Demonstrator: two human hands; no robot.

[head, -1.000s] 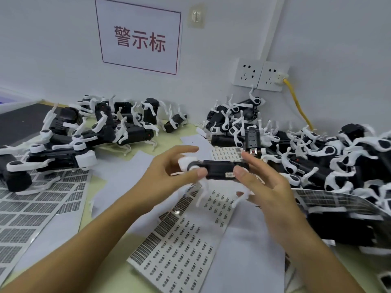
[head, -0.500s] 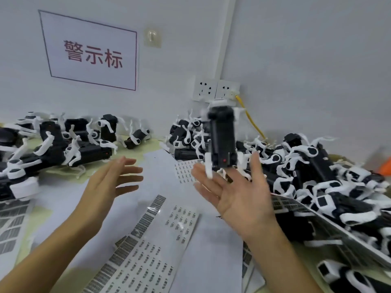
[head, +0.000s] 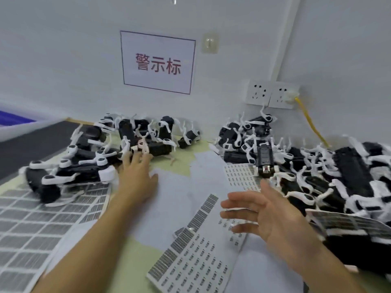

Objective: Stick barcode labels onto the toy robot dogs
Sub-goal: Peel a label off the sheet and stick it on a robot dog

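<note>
At the left-hand heap of toy robot dogs point(head: 101, 157), the left hand point(head: 137, 176) is stretched forward, its fingers straight and spread, the fingertips point(head: 146, 156) reaching a black dog with white legs point(head: 157, 148) whose long axis lies roughly left to right; whether it is touched cannot be told through the blur. The right hand point(head: 268, 218) is held palm-inward above the barcode label sheet point(head: 196, 263), fingers straight and apart, with nothing held. In the right-hand heap point(head: 317, 172), one dog point(head: 265, 160) is laid lengthwise, pointing toward the person. The heap's right edge is cut off, and the print on the labels is too small to be read.
</note>
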